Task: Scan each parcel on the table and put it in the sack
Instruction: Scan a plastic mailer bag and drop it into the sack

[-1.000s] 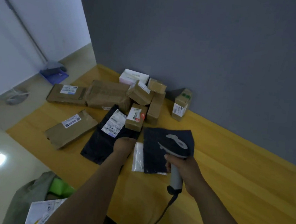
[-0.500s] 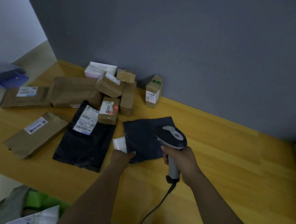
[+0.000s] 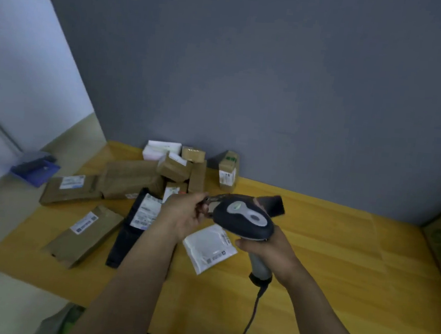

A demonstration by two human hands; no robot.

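Observation:
My left hand (image 3: 184, 216) grips the edge of a small dark poly-bag parcel (image 3: 272, 206) and holds it lifted above the yellow table (image 3: 326, 259). The parcel is mostly hidden behind the scanner head. My right hand (image 3: 270, 249) grips the handle of a dark grey barcode scanner (image 3: 243, 219), whose head points at the parcel. A white poly mailer (image 3: 209, 248) lies flat on the table under my hands. A corner of the grey-green sack (image 3: 57, 323) shows at the bottom left, below the table edge.
A pile of brown cardboard boxes (image 3: 176, 166), brown paper parcels (image 3: 84, 235) and a long dark bag with a white label (image 3: 137, 220) fills the table's far left. One small box (image 3: 228, 170) stands by the grey wall. A scanner cable (image 3: 249, 325) hangs down. A blue dustpan (image 3: 35, 169) lies on the floor.
My left hand has lifted the dark parcel off the table, uncovering the white mailer that lay under it. The scanner has risen and now points at the raised parcel.

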